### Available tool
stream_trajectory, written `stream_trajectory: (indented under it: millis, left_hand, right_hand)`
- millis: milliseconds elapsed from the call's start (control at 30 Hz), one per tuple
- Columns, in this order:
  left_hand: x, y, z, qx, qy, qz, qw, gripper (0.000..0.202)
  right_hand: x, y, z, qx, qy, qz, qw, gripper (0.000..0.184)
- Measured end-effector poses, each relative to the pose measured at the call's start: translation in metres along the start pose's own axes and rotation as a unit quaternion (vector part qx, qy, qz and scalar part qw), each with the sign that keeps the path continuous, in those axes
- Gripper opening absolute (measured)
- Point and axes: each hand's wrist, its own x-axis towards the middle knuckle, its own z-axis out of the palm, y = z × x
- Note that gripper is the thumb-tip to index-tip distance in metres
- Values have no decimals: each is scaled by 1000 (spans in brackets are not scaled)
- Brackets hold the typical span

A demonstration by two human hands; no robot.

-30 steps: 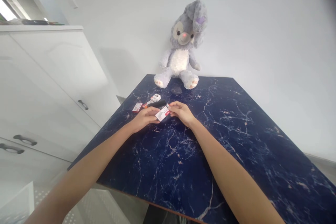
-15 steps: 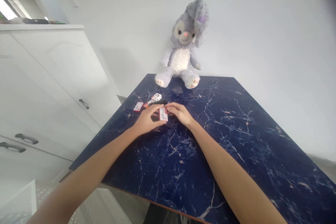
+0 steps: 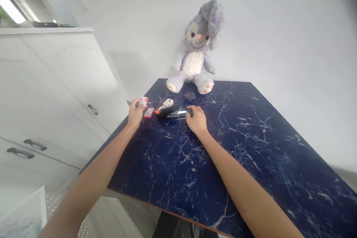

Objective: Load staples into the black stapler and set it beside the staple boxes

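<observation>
My left hand (image 3: 135, 114) is closed on a small red-and-white box (image 3: 144, 101) near the table's left edge. Just right of it lies a similar red-and-white box (image 3: 149, 113). My right hand (image 3: 196, 119) has its fingers curled round the right end of a long black stapler (image 3: 173, 115), whose two long parts look spread apart. At the stapler's left end shows a small orange-tipped piece (image 3: 158, 111), partly covered. Behind the stapler sits a white box (image 3: 168, 102) with dark print.
A large grey plush rabbit (image 3: 193, 63) sits at the back of the dark blue marbled table (image 3: 192, 178), against the wall. A dark flat object (image 3: 189, 95) lies before its feet. White cabinets (image 3: 55, 93) with dark handles stand on the left.
My left hand has moved left with the small box, away from my right hand. My right hand has shifted slightly from the box to the stapler's end. The stapler is now uncovered.
</observation>
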Motion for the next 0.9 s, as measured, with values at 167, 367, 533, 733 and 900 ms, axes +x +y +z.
stream_trajectory:
  millis: [167,367,533,733,900]
  left_hand:
    - [-12,19,3,156,-94,67,981,24]
    - [-30,40,5,280,-251,222,900,41]
    - [-39,42,13,285,-265,176,904,52]
    - [-46,49,20,285,-247,180,909,47]
    - [-54,58,22,244,-293,222,898,55]
  right_hand:
    - [-3,-1,1,-68,-32,16,997,42]
    - [-9,-10,3,-126,-41,-28,991,53]
    - [-18,-23,12,-47,-161,-82,982,93]
    - [-22,-29,17,23,-167,-70,983,92]
    - [-15,-16,17,13,-29,10,999,73]
